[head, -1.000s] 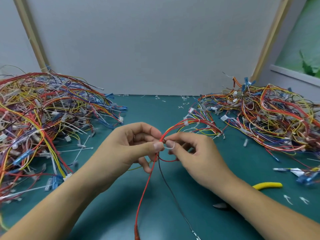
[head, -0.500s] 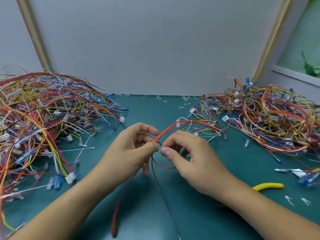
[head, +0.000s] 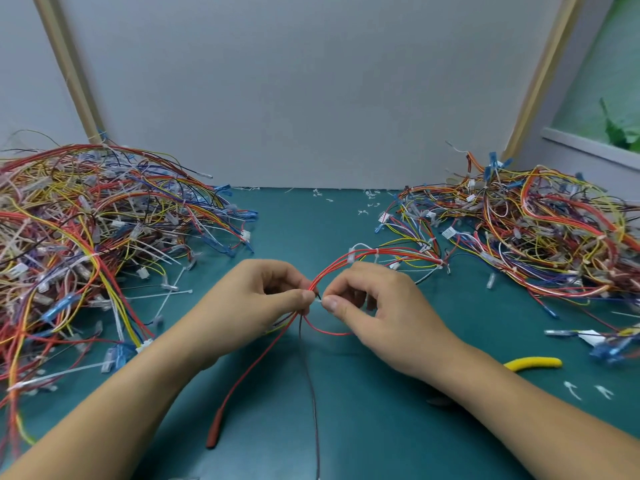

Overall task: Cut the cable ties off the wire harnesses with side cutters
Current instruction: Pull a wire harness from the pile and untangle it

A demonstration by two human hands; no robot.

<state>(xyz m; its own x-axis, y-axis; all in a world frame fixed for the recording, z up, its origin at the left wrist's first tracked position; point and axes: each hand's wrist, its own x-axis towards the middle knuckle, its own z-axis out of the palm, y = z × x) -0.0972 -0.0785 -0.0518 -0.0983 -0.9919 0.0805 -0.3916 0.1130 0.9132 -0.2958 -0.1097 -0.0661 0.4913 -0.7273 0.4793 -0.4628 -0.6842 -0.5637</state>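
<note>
My left hand (head: 256,303) pinches a red wire harness (head: 381,253) between thumb and fingers at the middle of the table. My right hand (head: 377,306) pinches a small bit right beside that spot; what it is stays too small to tell. The harness arches right toward the right pile, with white cable ties (head: 351,257) on it. A red lead with a thick red end (head: 214,431) and a dark wire (head: 311,393) hang down toward me. The side cutters lie on the table behind my right forearm, only a yellow handle (head: 533,363) showing.
A big pile of tied harnesses (head: 86,244) fills the left side. Another pile (head: 530,230) covers the right. Cut tie scraps (head: 585,391) lie near the cutters and by the back wall (head: 369,199). The table top is a teal mat (head: 363,427).
The hands have dropped a little and the fingertips have closed in on one spot of the harness. The hanging red lead swung left, then back toward the middle.
</note>
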